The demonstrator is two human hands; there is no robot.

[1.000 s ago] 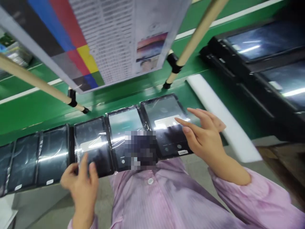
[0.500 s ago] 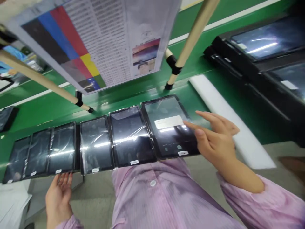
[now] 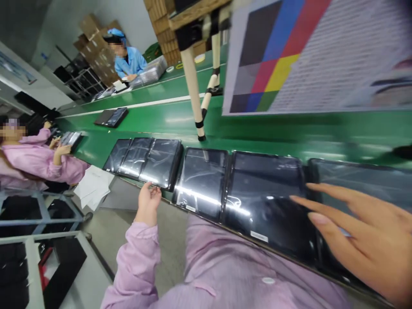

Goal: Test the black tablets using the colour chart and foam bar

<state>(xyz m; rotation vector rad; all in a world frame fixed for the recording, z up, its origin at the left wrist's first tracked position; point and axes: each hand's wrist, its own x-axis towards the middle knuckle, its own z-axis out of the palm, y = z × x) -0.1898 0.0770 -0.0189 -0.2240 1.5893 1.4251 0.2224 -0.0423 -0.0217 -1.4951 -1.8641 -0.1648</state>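
Observation:
A row of several black tablets wrapped in clear film lies along the near edge of a green conveyor belt (image 3: 154, 120). My left hand (image 3: 147, 201) is at the near edge of one tablet (image 3: 162, 164) toward the left end of the row, its fingers curled at that edge; whether they grip it I cannot tell. My right hand (image 3: 357, 234) hovers with fingers stretched out over the tablets at the right (image 3: 267, 197), holding nothing. Between the two hands lies another wrapped tablet (image 3: 201, 180).
A colour test chart (image 3: 309, 56) hangs on beige tube posts (image 3: 195, 86) over the belt. A person in pink (image 3: 35, 159) sits at the left handling a tablet. Another person in blue (image 3: 127, 58) works at the far side. White sheets (image 3: 93, 186) and a metal rack (image 3: 35, 214) are at left.
The view has swung left along the belt. My left hand rose from below the belt's edge to the edge of a tablet. My right hand stays spread over the right-hand tablets.

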